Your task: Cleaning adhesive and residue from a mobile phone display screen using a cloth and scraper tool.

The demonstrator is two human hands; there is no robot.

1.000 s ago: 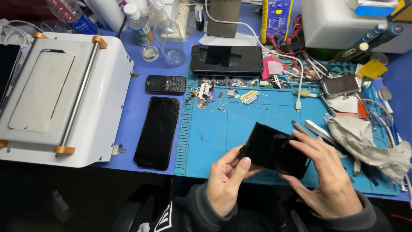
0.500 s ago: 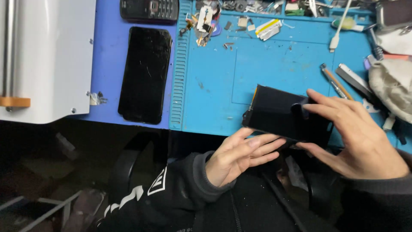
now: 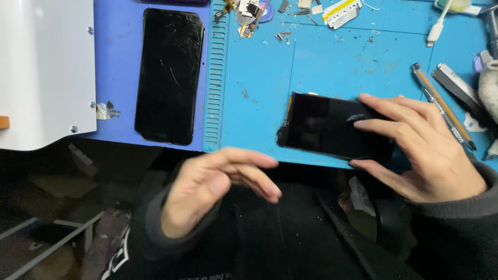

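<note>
A black phone screen panel [image 3: 327, 124] is gripped at its right end by the right hand [image 3: 425, 150], while the left hand [image 3: 218, 181] is held empty, fingers [image 3: 259, 181] loosely spread, off the blue mat [image 3: 259, 103]

Glossy black glass panel [image 3: 324, 127], cracked glossy phone [image 3: 168, 75], matt blue rubbery mat [image 3: 332, 62], smooth white plastic casing [image 3: 44, 67].

I see my right hand [image 3: 425, 150] gripping a black screen panel [image 3: 327, 124] over the blue mat [image 3: 259, 103]; left hand [image 3: 218, 181] hangs free below, apparently empty. A cracked phone [image 3: 168, 75] lies left.
</note>
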